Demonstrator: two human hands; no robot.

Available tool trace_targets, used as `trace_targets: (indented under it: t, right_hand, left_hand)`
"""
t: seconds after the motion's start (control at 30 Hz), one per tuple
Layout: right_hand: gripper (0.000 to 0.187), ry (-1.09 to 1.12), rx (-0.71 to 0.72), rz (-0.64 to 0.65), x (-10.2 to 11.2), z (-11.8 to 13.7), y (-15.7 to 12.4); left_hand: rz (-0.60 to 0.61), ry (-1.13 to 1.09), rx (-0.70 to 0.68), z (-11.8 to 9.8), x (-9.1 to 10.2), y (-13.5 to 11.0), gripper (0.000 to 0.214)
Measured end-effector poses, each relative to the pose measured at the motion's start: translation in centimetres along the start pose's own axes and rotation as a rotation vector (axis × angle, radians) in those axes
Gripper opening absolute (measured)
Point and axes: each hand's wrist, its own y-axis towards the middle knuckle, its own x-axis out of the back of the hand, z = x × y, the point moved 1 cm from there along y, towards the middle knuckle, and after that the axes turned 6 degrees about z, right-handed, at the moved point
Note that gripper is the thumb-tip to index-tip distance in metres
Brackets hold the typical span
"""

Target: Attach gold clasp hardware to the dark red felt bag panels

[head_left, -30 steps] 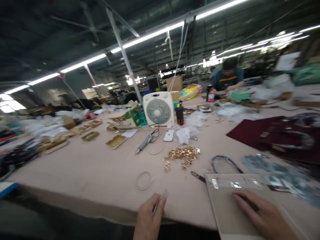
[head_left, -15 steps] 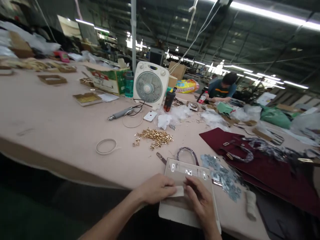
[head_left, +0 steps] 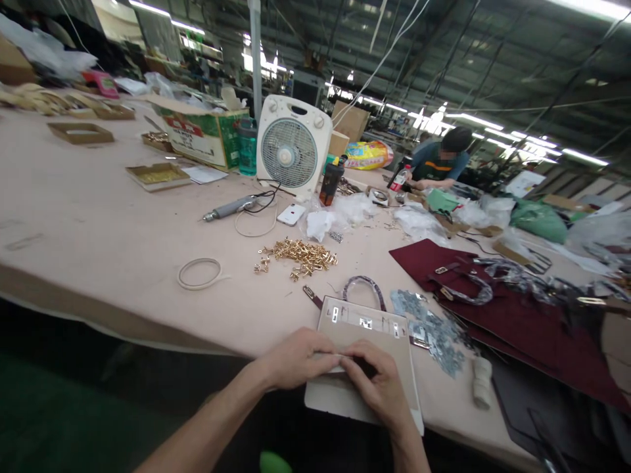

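A beige bag panel [head_left: 365, 407] lies at the table's front edge, with metal plates along its far end and a plastic-wrapped handle [head_left: 365, 282] beyond. Over its middle, my left hand [head_left: 302, 358] pinches a small whitish strip [head_left: 336, 370] between thumb and fingers. My right hand [head_left: 375, 380] meets it fingertip to fingertip, its thumb and fingers closed on the strip's other end. Most of the strip is hidden by the fingers. Flat metal plates [head_left: 438, 338] lie in a heap right of the panel. A whitish roll [head_left: 482, 384] stands farther right.
Gold-coloured hardware [head_left: 303, 255] is piled beyond the panel. A coil of strip [head_left: 199, 272], a powered screwdriver [head_left: 229, 208], a phone [head_left: 290, 214] and a box fan [head_left: 290, 148] are on the table. Dark red bag pieces [head_left: 532, 328] cover the right side. A co-worker [head_left: 441, 161] leans over the far end.
My right hand has come left to the left hand, and its fingertips have closed on the strip. Less of the strip shows now. The camera view has shifted slightly.
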Motion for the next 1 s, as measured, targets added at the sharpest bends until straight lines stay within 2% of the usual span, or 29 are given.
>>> trace_targets:
  t: [0.27,0.5,0.8,1.0]
  right_hand:
    - [0.011,-0.050,-0.016,-0.025,-0.2,-0.5,-0.2]
    - [0.011,-0.042,-0.034,0.006,-0.2,-0.2,0.1]
    - [0.009,-0.043,0.018,-0.003,-0.3,-0.1,0.3]
    - [0.011,-0.039,-0.039,0.040,-0.3,-0.2,0.0]
  left_hand:
    - [0.020,0.028,0.053,-0.4,0.2,-0.1,0.033]
    - [0.016,0.103,0.097,-1.3,0.3,0.3,0.034]
    - [-0.010,0.095,0.054,-1.1,0.0,0.4,0.030]
    - [-0.062,0.081,0.074,-1.0,-0.4,0.4,0.030]
